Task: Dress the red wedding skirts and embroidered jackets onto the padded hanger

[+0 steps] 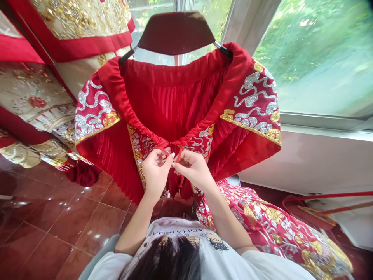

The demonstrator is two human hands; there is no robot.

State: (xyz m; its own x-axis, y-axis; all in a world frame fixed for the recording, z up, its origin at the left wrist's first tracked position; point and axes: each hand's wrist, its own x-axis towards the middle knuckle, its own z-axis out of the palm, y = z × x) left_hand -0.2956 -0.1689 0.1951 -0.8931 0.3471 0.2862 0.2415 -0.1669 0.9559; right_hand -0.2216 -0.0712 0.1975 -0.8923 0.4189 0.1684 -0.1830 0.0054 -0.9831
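A red garment hangs in front of the window, spread on a dark hanger. Pale beaded clothes crowd close on the left, and lower down there's a dark red cloth flower near the garment's pleats. Over on the right, a patterned red cloth takes up the space beside the person's arm, with a red bar beyond it. The garment's right edge stands out before the wall; on the left, floor tiles show beside the other arm. At the front of the gathered band, the left hand and right hand sit nearly thumb to thumb, each grip pinched on red cord.
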